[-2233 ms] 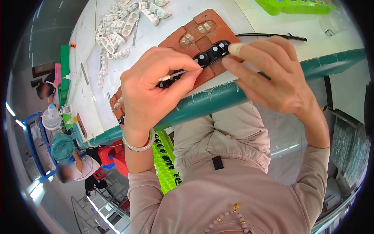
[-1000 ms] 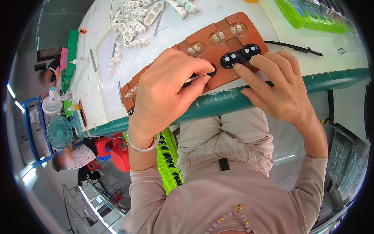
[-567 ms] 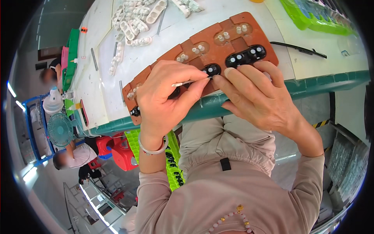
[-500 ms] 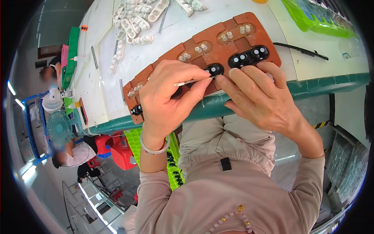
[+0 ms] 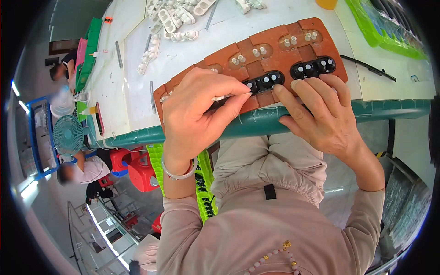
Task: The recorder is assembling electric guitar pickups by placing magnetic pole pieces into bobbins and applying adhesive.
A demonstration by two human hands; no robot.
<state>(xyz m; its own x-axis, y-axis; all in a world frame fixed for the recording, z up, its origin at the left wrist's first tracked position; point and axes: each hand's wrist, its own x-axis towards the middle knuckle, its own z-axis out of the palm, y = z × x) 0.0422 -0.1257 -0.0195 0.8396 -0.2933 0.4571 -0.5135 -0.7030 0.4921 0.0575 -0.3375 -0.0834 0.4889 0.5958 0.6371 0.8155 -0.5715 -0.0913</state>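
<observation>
A long reddish-brown fixture block (image 5: pixel 255 68) with paired clear pegs lies along the table's near edge. My left hand (image 5: pixel 201 114) is over its left part, thumb and forefinger pinching a thin pale stick (image 5: pixel 219 98). The stick's tip is hidden by the fingertips, beside a black glossy part (image 5: pixel 266 80) with white dots seated in the block. My right hand (image 5: pixel 318 112) has its fingers apart and bent, the forefinger reaching that part's right end. Its other fingertips lie by a second black part (image 5: pixel 313 68) with white dots. My left hand covers some of the block.
Several white moulded parts (image 5: pixel 176 18) lie heaped at the far side. A black pen-like tool (image 5: pixel 369 68) and a bright green tray (image 5: pixel 366 34) are at the right. Thin grey rods (image 5: pixel 152 97) lie at the left. Below the table edge is a green tray (image 5: pixel 158 172) with black parts.
The view has shifted, and the block appears further right. Relative to it, my left hand has moved left, baring more of the middle black part. A gap has opened between the two hands' fingertips.
</observation>
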